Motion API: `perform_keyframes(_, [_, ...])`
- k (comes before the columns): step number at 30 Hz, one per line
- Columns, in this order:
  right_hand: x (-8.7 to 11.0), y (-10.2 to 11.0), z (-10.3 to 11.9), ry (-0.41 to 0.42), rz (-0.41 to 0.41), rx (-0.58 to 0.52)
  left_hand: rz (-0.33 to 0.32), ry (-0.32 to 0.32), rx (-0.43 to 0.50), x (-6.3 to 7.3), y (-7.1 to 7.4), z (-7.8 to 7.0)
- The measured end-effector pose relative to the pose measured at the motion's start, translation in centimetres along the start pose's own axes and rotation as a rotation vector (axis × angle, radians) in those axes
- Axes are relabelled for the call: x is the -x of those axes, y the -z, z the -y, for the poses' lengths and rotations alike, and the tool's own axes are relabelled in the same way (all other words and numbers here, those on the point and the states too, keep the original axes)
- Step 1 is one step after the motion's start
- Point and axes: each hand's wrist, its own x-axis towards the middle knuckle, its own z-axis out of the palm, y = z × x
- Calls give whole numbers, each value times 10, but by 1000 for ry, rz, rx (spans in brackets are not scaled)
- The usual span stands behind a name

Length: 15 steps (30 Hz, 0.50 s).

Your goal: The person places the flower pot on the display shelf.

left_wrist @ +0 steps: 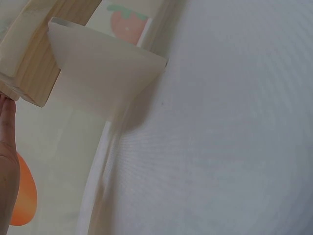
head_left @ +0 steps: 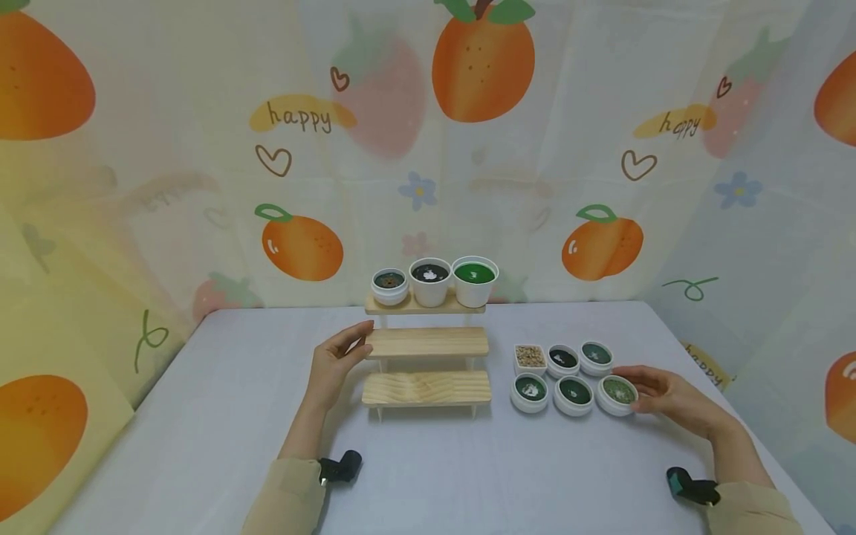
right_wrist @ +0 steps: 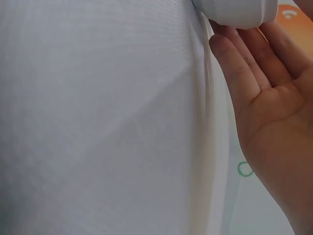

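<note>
A three-tier wooden display stand [head_left: 428, 342] is at the middle of the table. My left hand [head_left: 336, 362] holds the left end of its middle tier, thumb in front and fingers behind; the left wrist view shows the wooden board [left_wrist: 41, 73] from below on a translucent support [left_wrist: 98, 63]. At the right, my right hand [head_left: 675, 397] holds a small round white pot [head_left: 618, 394] with speckled green contents, at the front right of a group. In the right wrist view its fingers [right_wrist: 237, 68] lie along the side of the white pot [right_wrist: 239, 12].
The top tier bears a low round pot [head_left: 389, 287] and two taller white cups, one dark [head_left: 431, 282], one green [head_left: 475, 281]. Beside the held pot stand several small round pots, one of them dark green [head_left: 573, 396], and a square pot of beige grains [head_left: 530, 359]. A printed curtain [head_left: 535, 163] hangs behind.
</note>
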Motion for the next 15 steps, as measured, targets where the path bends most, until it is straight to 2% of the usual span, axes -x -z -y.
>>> perform_keyframes(9, [0,-1,2,10,13,0,-4,4,-2,-1,0,-1])
perform_keyframes(15, [0,-2,1,-17,12,6,1,2,-3,-1,0,0])
